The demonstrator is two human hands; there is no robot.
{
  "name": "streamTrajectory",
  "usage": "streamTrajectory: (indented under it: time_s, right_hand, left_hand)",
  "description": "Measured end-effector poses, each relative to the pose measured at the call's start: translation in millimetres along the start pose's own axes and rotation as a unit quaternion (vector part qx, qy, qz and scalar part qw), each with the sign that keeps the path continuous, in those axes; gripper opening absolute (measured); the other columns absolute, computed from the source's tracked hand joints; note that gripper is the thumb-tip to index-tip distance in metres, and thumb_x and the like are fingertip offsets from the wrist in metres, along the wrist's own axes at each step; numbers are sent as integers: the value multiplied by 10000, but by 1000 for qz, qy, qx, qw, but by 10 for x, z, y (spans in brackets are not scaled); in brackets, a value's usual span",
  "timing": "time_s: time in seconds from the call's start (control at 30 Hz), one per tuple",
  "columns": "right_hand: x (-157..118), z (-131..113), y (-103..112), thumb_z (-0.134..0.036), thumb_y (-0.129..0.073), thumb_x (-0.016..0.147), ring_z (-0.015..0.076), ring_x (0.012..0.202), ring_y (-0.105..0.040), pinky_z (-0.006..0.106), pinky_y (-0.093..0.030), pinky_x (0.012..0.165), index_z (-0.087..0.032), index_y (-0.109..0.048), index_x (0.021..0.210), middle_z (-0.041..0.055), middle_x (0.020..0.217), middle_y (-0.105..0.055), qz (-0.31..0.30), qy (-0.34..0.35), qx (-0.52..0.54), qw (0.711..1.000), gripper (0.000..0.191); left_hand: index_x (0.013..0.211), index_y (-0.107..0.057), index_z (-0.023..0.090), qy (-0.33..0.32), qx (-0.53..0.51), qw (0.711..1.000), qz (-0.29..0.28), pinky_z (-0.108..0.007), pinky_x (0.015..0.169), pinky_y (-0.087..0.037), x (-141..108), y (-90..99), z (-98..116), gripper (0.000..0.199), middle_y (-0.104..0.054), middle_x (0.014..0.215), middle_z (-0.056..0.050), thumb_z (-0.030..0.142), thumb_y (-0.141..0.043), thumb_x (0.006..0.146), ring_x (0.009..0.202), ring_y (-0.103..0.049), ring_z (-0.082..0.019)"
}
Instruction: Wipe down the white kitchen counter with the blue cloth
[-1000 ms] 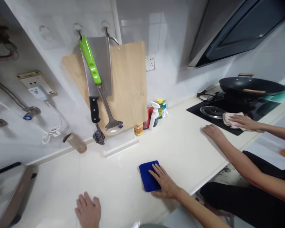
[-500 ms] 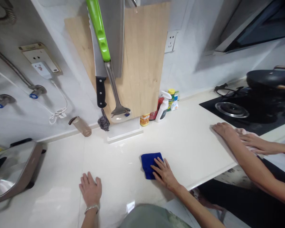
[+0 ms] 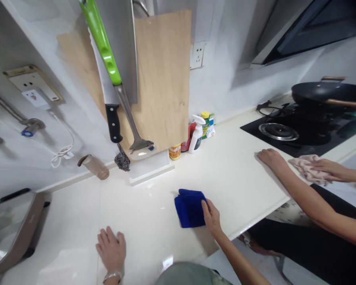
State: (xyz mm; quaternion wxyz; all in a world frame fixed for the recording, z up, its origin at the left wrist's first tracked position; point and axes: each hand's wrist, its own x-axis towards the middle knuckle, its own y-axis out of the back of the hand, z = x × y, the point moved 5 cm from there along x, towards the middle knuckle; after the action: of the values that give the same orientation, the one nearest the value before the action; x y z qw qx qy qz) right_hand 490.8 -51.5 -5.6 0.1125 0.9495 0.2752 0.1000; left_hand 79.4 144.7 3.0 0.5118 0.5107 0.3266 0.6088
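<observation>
A folded blue cloth (image 3: 190, 209) is over the white countertop (image 3: 142, 237). My right hand (image 3: 212, 217) grips its right edge, the thumb on top and the fingers out of sight beneath. The cloth's right side looks lifted; whether its left side touches the counter I cannot tell. On the left, my left hand (image 3: 111, 247) lies flat on the counter with its fingers spread, holding nothing. A bracelet circles that wrist.
A co-worker at right rests one hand (image 3: 269, 156) on the counter and holds a pink cloth (image 3: 310, 168) beside the black cooktop (image 3: 255, 128). A wok (image 3: 323, 95), spray bottle (image 3: 197, 136), hanging slotted ladle (image 3: 141, 144), knife (image 3: 114, 122), glass bottle (image 3: 96, 168) and electric pan (image 3: 14, 229) surround the counter.
My right hand has gone from lying spread on the blue cloth to gripping its right edge and raising it. The co-worker's pink cloth has shifted. The camera view has turned slightly right.
</observation>
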Motion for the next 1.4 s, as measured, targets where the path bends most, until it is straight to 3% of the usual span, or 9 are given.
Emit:
streamTrajectory:
  time_s: [0.1, 0.2, 0.37, 0.63, 0.9, 1.03, 1.13, 1.27, 1.4]
  right_hand:
    - [129, 39, 85, -622, -458, 896, 134, 553, -430, 283, -385, 531, -200, -592, 827, -38, 599, -508, 40, -65, 43, 996, 448]
    - [248, 55, 116, -657, -585, 784, 119, 519, -387, 272, -328, 483, -197, -595, 781, -58, 551, -472, 33, -118, 89, 988, 460]
    - [287, -22, 113, -638, -733, 642, 148, 572, -517, 271, -408, 516, -172, -661, 829, -14, 622, -611, -4, -187, 182, 965, 507]
    - [274, 139, 462, -690, -719, 648, 250, 781, -687, 384, -577, 753, -170, -684, 950, 74, 854, -745, 51, -239, 244, 938, 602]
    - [371, 73, 581, -630, -771, 637, 200, 717, -608, 316, -512, 667, -188, -683, 837, 21, 747, -698, 3, -190, 157, 969, 493]
    - [459, -223, 428, -650, -734, 672, 140, 603, -481, 275, -424, 572, -217, -587, 740, -41, 609, -552, -33, -137, 153, 978, 462]
    - [476, -342, 333, -671, -681, 709, 137, 619, -457, 274, -417, 585, -232, -537, 740, -45, 624, -515, -54, -111, 160, 979, 463]
    - [298, -172, 232, -658, -664, 698, 146, 612, -462, 285, -426, 579, -235, -536, 720, -38, 619, -515, -78, -125, 128, 981, 442]
    - [33, 130, 169, -635, -666, 667, 162, 581, -499, 301, -450, 531, -242, -516, 664, -29, 587, -523, -80, -177, 105, 975, 421]
  left_hand:
    - [1407, -474, 36, -49, -70, 995, -56, -665, 1161, -225, -31, -167, 318, 612, -385, 1525, -273, 394, -324, 934, 1499, -177, -402]
    - [1451, -448, 147, -195, -171, 951, -167, -541, 1192, -296, -228, -335, 1026, 560, -368, 1571, -168, 388, -348, 955, 1502, -230, -294]
    - [1502, -366, 184, -291, -193, 901, -258, -474, 1159, -364, -550, -380, 2058, 576, -500, 1460, -137, 418, -355, 976, 1366, -434, -251]
    - [1498, -387, 162, -254, -27, 926, -276, -433, 990, -447, -626, -442, 2657, 613, -601, 1217, -171, 349, -487, 923, 1156, -542, -303]
    - [1538, -293, 191, -240, -161, 915, -281, -358, 958, -476, -809, -459, 2768, 636, -620, 1127, -109, 181, -386, 909, 1035, -589, -209]
    - [1411, -482, 205, -197, -267, 905, -265, -343, 907, -516, -650, -322, 2731, 618, -621, 1026, -60, 127, -459, 798, 911, -606, -165]
    - [1259, -609, 203, -170, -290, 917, -214, -383, 893, -528, -422, -102, 2512, 475, -618, 1005, -71, 170, -452, 811, 917, -603, -188]
    - [1298, -585, 224, -112, -285, 937, -170, -378, 853, -546, -338, 94, 1996, 446, -615, 1067, -85, 295, -445, 881, 944, -615, -197]
    - [1351, -538, 207, -93, -298, 920, -239, -384, 884, -565, -605, -34, 1557, 503, -626, 1177, -109, 381, -495, 881, 1027, -637, -209]
